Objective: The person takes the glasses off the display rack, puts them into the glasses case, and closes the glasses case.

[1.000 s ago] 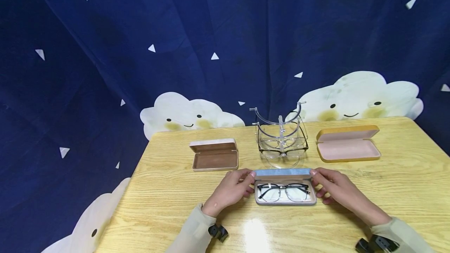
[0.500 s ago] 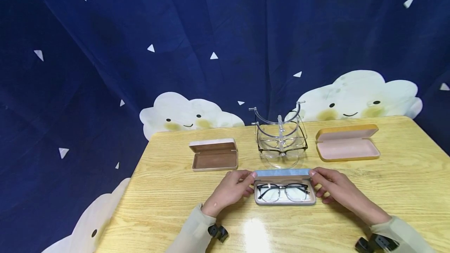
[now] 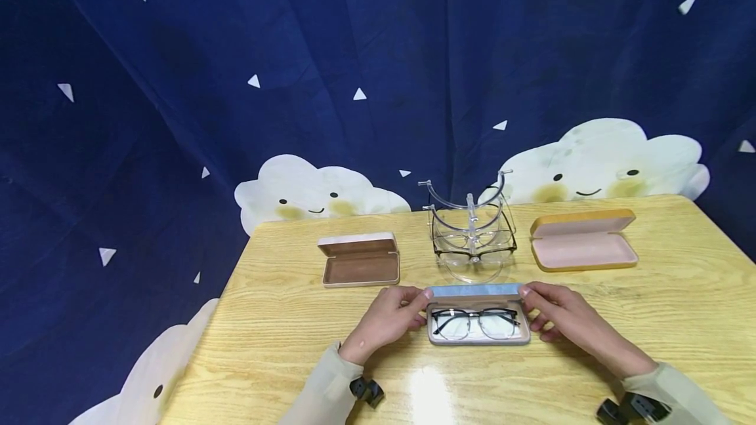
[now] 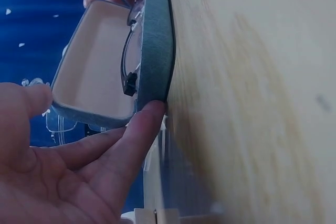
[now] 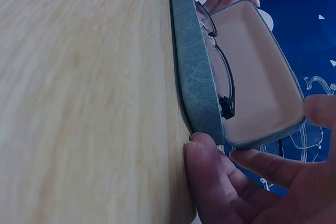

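Note:
A blue eyeglass case [image 3: 472,290] lies on the table with its lid raised. Inside rest black half-rim eyeglasses [image 3: 499,312], temples folded, over a white cloth. At the case's left end my left hand [image 3: 386,320] holds it, thumb at the lid's corner and fingertips against the base. My right hand [image 3: 567,317] grips the opposite end in the same way. Both wrist views show a thumb on the lid [image 4: 94,56] rim and fingers touching the bluish base [image 5: 194,66]. Part of the glasses is hidden behind the base wall there.
Behind the case stands a clear display rack [image 3: 471,215] carrying eyeglasses. A white case with brown lining [image 3: 361,269] lies unfolded at back left, a yellow case with pink lining [image 3: 585,252] at back right. The wooden table [image 3: 283,320] meets a dark blue curtain [image 3: 354,31].

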### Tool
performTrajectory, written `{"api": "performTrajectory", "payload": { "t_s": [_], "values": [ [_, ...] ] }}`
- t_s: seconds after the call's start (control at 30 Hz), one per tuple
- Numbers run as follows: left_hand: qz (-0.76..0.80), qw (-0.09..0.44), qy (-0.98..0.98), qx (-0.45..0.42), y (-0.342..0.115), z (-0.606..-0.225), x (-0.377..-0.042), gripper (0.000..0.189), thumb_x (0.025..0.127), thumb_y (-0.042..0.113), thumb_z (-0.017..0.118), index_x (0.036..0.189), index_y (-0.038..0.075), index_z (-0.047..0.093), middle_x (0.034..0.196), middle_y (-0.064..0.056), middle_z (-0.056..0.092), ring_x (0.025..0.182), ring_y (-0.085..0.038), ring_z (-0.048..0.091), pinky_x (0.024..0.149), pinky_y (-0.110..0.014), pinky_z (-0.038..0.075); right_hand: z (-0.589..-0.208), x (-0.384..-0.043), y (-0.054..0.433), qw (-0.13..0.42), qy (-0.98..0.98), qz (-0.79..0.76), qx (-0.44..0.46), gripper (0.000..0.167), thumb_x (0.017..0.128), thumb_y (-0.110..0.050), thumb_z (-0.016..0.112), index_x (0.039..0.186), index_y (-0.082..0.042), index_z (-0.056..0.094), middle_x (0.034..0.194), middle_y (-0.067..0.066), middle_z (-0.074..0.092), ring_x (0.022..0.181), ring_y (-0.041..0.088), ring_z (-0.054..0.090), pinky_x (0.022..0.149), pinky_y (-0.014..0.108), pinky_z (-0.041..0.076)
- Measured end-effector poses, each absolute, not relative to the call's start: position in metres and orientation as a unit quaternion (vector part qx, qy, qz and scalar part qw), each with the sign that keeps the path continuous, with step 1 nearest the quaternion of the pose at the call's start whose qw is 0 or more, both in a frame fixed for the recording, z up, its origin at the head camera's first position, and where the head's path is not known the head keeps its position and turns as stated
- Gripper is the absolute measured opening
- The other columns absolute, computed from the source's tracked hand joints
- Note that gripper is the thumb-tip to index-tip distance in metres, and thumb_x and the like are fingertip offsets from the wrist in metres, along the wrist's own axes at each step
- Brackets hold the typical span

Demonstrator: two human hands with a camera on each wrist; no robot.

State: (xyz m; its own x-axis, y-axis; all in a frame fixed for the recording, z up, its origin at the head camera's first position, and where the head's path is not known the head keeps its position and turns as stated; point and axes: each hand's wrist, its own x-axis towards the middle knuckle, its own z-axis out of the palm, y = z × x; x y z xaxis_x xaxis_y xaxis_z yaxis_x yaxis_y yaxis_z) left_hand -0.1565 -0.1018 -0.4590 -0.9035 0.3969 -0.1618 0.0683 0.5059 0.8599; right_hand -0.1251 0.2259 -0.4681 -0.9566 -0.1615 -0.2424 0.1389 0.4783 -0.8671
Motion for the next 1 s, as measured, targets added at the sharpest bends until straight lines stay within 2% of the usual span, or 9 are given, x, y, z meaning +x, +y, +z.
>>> {"api": "performTrajectory", "payload": {
  "t_s": [0.1,0.33,0.53,0.8,0.9,1.0],
  "values": [
    [0.484,0.176,0.846,0.135,-0.102,-0.46,-0.157,0.056,0.107,0.051,0.053,0.128,0.003,0.072,0.118,-0.018,0.078,0.084,-0.021,0.08,0.081,-0.035,0.065,-0.468,-0.125,0.226,0.153,0.845,-0.512,-0.005,0.05,0.112,-0.041,0.046,0.13,0.003,0.062,0.103,0.011,0.068,0.078,0.016,0.068,0.062,0.034,0.063],
    [0.489,0.177,0.844,0.131,-0.102,-0.461,-0.156,0.055,0.107,0.051,0.053,0.125,0.003,0.074,0.118,-0.016,0.078,0.086,-0.021,0.08,0.081,-0.035,0.065,-0.467,-0.125,0.224,0.144,0.855,-0.499,-0.003,0.05,0.112,-0.042,0.045,0.113,0.002,0.068,0.095,0.01,0.069,0.076,0.016,0.068,0.061,0.032,0.062],
    [0.475,0.172,0.853,0.131,-0.101,-0.459,-0.156,0.056,0.107,0.053,0.051,0.123,0.005,0.075,0.118,-0.015,0.078,0.086,-0.019,0.08,0.081,-0.033,0.064,-0.468,-0.125,0.223,0.133,0.862,-0.489,0.004,0.051,0.112,-0.044,0.045,0.108,0.001,0.069,0.091,0.009,0.069,0.075,0.015,0.067,0.06,0.031,0.061],
    [0.469,0.17,0.854,0.145,-0.102,-0.46,-0.157,0.055,0.107,0.051,0.052,0.125,0.003,0.074,0.12,-0.018,0.077,0.085,-0.02,0.08,0.08,-0.031,0.064,-0.466,-0.126,0.225,0.164,0.845,-0.509,-0.001,0.047,0.111,-0.042,0.049,0.102,0.002,0.066,0.092,0.008,0.067,0.077,0.015,0.067,0.064,0.032,0.063],
    [0.48,0.182,0.846,0.146,-0.102,-0.46,-0.158,0.055,0.107,0.049,0.054,0.127,0.002,0.072,0.121,-0.019,0.076,0.087,-0.022,0.08,0.081,-0.032,0.065,-0.465,-0.129,0.229,0.177,0.834,-0.521,-0.022,0.047,0.111,-0.038,0.048,0.11,0.007,0.064,0.097,0.01,0.067,0.079,0.016,0.068,0.067,0.032,0.064],
    [0.492,0.199,0.835,0.146,-0.104,-0.459,-0.159,0.054,0.107,0.047,0.055,0.13,0.0,0.07,0.123,-0.02,0.075,0.091,-0.025,0.08,0.083,-0.032,0.065,-0.466,-0.13,0.233,0.188,0.82,-0.539,-0.047,0.053,0.112,-0.033,0.048,0.129,0.016,0.057,0.105,0.015,0.069,0.082,0.016,0.07,0.071,0.032,0.065]
  ]
}}
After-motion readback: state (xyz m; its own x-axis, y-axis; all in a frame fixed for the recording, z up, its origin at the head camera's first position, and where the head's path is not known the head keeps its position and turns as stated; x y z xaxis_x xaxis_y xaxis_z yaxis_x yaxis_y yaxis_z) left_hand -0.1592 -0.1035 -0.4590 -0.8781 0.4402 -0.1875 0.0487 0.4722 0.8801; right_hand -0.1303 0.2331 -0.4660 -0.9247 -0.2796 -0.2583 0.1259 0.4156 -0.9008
